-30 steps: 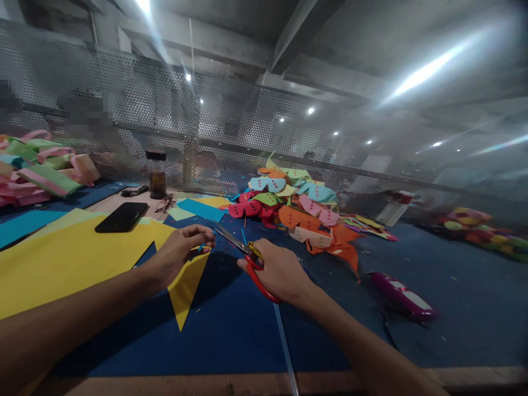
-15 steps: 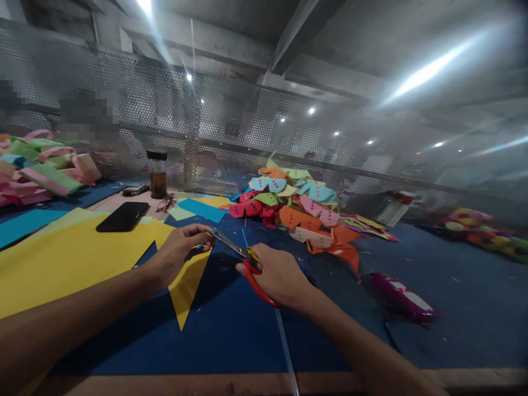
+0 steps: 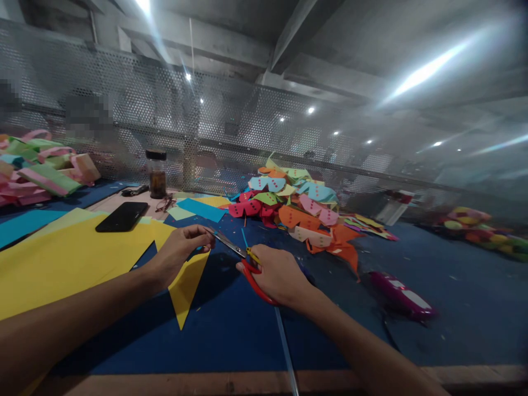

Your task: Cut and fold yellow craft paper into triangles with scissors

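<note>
**Red-handled scissors (image 3: 238, 251) held between two hands over a blue-topped table (image 3: 231, 335)**

From where I stand, the right hand (image 3: 282, 275) is closed round the scissors by their handles, one red loop bulging below the fingers. Something yellow (image 3: 254, 255) shows at that same grip; I can't make out what it is. The blades slant up and away toward the left hand (image 3: 179, 250), whose bent fingers meet their tips. Whether those fingers pinch the blades, I can't tell; a bit of blue shows under them. The two hands are apart, bridged by the scissors.

Beneath the left hand a yellow paper point (image 3: 187, 289) juts toward the near edge. Beside it spreads a big yellow sheet (image 3: 78, 264), with a black phone (image 3: 122, 216) lying on its far part. Behind stands a dark-lidded jar (image 3: 157, 175), near a blue sheet (image 3: 201, 209).

Past the right hand rises a heap of dotted paper shapes (image 3: 299, 219), pink, orange, green and pale blue. A magenta device (image 3: 402, 296) sits off to the right, and a clear rod (image 3: 285, 349) runs to the near edge.
</note>
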Motion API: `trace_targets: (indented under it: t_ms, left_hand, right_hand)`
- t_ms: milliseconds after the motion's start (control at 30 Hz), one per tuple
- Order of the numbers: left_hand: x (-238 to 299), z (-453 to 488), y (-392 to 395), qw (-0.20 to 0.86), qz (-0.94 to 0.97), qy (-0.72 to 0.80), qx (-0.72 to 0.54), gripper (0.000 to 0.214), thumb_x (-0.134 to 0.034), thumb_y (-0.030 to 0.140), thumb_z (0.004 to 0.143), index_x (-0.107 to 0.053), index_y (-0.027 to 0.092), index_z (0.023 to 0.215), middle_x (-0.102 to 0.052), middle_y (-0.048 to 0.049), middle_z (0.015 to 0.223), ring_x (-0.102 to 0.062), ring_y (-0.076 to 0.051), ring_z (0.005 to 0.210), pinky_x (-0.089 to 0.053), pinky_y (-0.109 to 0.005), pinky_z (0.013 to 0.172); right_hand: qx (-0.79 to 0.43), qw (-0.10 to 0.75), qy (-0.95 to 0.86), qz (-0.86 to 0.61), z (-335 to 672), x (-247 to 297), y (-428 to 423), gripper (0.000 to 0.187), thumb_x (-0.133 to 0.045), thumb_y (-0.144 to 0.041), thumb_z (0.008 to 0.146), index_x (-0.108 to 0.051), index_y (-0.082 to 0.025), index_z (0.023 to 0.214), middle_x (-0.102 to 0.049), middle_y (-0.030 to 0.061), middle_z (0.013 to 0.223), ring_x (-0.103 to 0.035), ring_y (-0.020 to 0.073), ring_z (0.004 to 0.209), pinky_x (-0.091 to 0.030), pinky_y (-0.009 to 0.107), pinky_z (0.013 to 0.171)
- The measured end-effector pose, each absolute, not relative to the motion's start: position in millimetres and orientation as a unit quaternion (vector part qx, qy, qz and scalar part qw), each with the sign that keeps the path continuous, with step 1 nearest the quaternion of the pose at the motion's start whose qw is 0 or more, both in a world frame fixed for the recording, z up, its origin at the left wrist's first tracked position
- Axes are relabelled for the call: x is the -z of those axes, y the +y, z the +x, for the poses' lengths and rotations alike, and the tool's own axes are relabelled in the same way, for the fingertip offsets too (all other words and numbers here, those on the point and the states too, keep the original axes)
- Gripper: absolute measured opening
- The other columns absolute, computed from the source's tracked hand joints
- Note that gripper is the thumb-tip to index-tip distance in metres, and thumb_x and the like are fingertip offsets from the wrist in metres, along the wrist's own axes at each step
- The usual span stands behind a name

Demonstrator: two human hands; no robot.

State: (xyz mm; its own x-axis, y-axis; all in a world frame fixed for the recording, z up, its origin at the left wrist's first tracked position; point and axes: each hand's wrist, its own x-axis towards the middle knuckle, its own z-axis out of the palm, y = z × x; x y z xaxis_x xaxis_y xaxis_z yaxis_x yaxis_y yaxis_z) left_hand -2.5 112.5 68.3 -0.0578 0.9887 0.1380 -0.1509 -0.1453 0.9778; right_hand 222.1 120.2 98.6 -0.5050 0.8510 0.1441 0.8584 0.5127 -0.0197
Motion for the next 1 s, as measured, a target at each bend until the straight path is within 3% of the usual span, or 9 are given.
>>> trace_targets:
  t_ms: [1000]
  left_hand:
    - [-65.2,-5.2,114.3,0.484,0.496,0.446,-0.566,0.024,-0.081,0.037,0.065,-0.070,0.016,0.064,-0.063,-0.0022,0.067,-0.054,-0.015,0.066,-0.042,-0.030,0.071]
  right_hand:
    - [0.056,0.069,-0.869,-0.487,224.0,-89.6,127.0,0.034,-0.052,-0.051,0.095,-0.064,-0.020,0.090,-0.071,0.0055,0.085,-0.065,0.0211,0.077,-0.031,0.029,0.063]
